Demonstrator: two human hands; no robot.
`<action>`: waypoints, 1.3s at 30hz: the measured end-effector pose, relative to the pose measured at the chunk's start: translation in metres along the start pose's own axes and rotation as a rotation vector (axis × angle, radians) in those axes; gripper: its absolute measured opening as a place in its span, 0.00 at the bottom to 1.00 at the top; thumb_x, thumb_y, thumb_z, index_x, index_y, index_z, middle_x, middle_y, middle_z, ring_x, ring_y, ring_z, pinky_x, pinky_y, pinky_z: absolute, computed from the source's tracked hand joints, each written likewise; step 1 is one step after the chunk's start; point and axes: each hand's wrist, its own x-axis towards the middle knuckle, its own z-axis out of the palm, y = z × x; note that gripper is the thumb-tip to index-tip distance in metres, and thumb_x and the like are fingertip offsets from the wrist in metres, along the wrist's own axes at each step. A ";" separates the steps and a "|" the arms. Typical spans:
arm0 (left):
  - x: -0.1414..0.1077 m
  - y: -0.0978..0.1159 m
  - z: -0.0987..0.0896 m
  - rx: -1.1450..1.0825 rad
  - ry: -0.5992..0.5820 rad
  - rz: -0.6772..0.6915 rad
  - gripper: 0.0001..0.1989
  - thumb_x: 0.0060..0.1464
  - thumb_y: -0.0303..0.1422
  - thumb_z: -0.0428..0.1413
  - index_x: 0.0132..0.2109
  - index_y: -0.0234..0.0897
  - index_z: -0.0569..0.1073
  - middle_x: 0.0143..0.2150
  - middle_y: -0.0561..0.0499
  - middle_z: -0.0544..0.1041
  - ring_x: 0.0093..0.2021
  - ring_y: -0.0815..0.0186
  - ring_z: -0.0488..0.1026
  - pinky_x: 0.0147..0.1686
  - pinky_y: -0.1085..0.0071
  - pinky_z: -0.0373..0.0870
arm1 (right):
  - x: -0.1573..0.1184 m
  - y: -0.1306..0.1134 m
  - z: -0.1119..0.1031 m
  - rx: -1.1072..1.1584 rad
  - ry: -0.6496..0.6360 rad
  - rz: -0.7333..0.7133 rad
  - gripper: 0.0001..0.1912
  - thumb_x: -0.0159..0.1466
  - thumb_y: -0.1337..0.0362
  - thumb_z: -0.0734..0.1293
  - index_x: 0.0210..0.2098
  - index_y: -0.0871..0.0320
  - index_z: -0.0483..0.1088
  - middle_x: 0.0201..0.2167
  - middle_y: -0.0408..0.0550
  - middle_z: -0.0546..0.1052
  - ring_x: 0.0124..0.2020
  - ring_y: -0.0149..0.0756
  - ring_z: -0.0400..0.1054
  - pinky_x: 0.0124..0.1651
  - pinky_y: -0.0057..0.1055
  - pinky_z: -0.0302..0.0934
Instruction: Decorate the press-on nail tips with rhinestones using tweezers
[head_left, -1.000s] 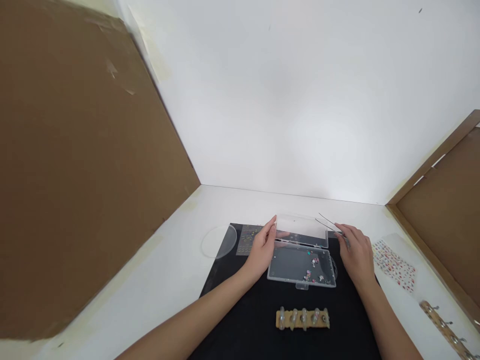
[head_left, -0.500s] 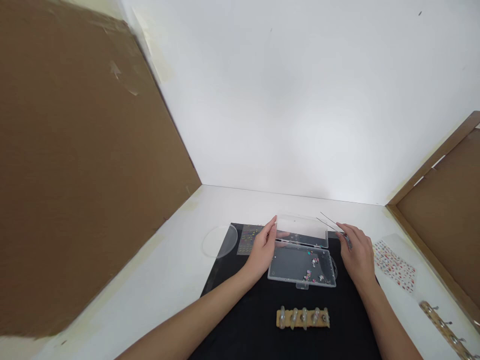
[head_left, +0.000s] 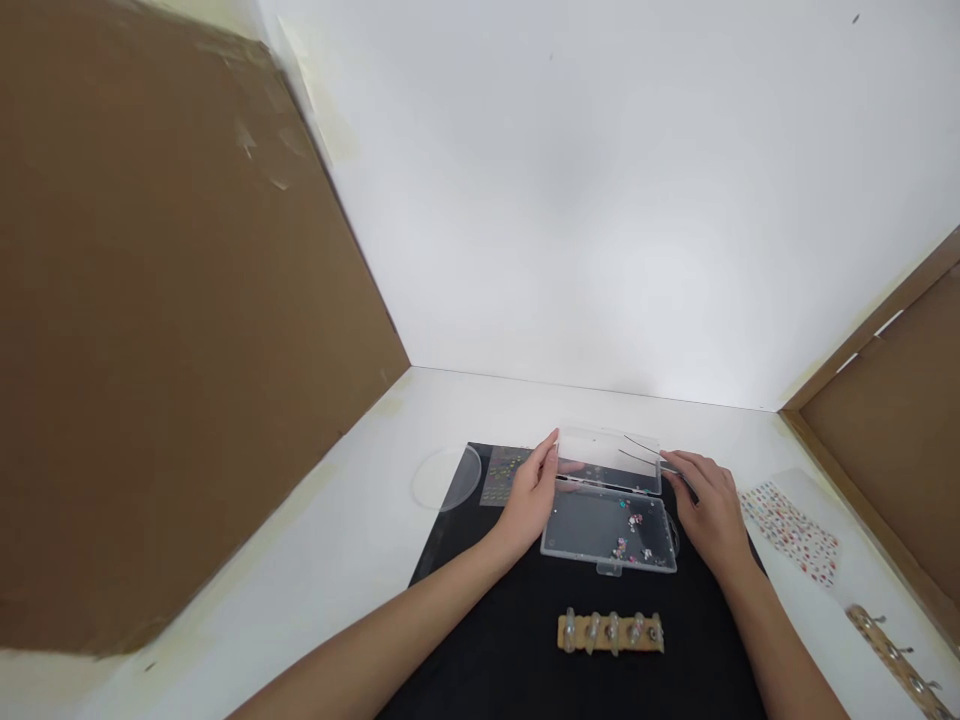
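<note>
A clear plastic box (head_left: 581, 530) lies with its lid tipped back on the black mat, small coloured rhinestones (head_left: 635, 520) scattered in its tray. My left hand (head_left: 529, 500) grips the box's left side near the hinge, some fingers showing through the clear lid (head_left: 609, 455). In my right hand (head_left: 707, 505) is a pair of thin metal tweezers (head_left: 643, 452), pinched near its back end. The tweezers' tips are apart and point left over the lid, with nothing visible between them. Nearer me, a wooden strip (head_left: 611, 633) carries several shiny nail tips.
Left of the box are a sticker sheet (head_left: 501, 480) and a clear round disc (head_left: 446, 480). A sheet of red-patterned stickers (head_left: 791, 535) lies at right, beyond my right hand. A second wooden strip with metal clips (head_left: 896, 655) is at far right. Brown boards (head_left: 187, 330) flank the white table.
My right hand has moved slightly left, bringing the tweezers further over the lid. My left hand stays on the box. The whole view has shifted a little.
</note>
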 end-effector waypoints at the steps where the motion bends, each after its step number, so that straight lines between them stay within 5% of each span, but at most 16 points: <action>1: 0.000 0.000 0.000 0.002 0.002 0.002 0.36 0.67 0.55 0.57 0.71 0.37 0.71 0.57 0.38 0.83 0.53 0.48 0.84 0.47 0.50 0.87 | 0.000 -0.001 0.000 0.010 -0.006 -0.009 0.15 0.77 0.60 0.62 0.57 0.49 0.78 0.50 0.50 0.84 0.50 0.43 0.77 0.52 0.41 0.65; 13: 0.001 -0.007 0.001 0.058 0.055 0.035 0.39 0.70 0.59 0.50 0.73 0.35 0.63 0.49 0.38 0.85 0.54 0.49 0.84 0.55 0.51 0.83 | 0.001 -0.007 -0.003 0.109 -0.035 0.003 0.17 0.78 0.60 0.60 0.60 0.50 0.77 0.51 0.53 0.84 0.50 0.46 0.79 0.55 0.47 0.71; 17: 0.003 -0.014 0.000 0.108 0.060 0.041 0.36 0.72 0.57 0.49 0.74 0.38 0.63 0.61 0.36 0.82 0.59 0.51 0.82 0.65 0.50 0.76 | 0.001 -0.010 -0.004 0.146 -0.064 0.004 0.19 0.78 0.61 0.59 0.59 0.49 0.77 0.51 0.53 0.84 0.51 0.47 0.79 0.57 0.49 0.72; 22: 0.001 -0.015 -0.002 0.200 0.046 0.077 0.35 0.71 0.54 0.52 0.75 0.40 0.64 0.79 0.37 0.60 0.79 0.50 0.58 0.77 0.52 0.57 | 0.000 -0.008 -0.005 0.155 -0.077 -0.003 0.19 0.78 0.61 0.58 0.59 0.50 0.77 0.50 0.53 0.85 0.51 0.46 0.79 0.56 0.48 0.73; 27: -0.005 -0.008 -0.005 0.279 -0.026 0.118 0.34 0.71 0.49 0.53 0.77 0.45 0.59 0.83 0.43 0.51 0.83 0.53 0.47 0.79 0.53 0.51 | 0.000 -0.009 -0.006 0.161 -0.111 -0.017 0.19 0.78 0.62 0.58 0.59 0.49 0.78 0.50 0.52 0.85 0.50 0.46 0.80 0.54 0.46 0.73; 39: -0.011 0.005 -0.005 0.424 -0.077 0.192 0.21 0.72 0.41 0.50 0.68 0.48 0.68 0.81 0.43 0.53 0.81 0.52 0.50 0.75 0.49 0.60 | 0.001 -0.013 -0.009 0.245 -0.158 0.029 0.17 0.77 0.62 0.58 0.54 0.50 0.77 0.47 0.51 0.85 0.45 0.44 0.80 0.48 0.41 0.73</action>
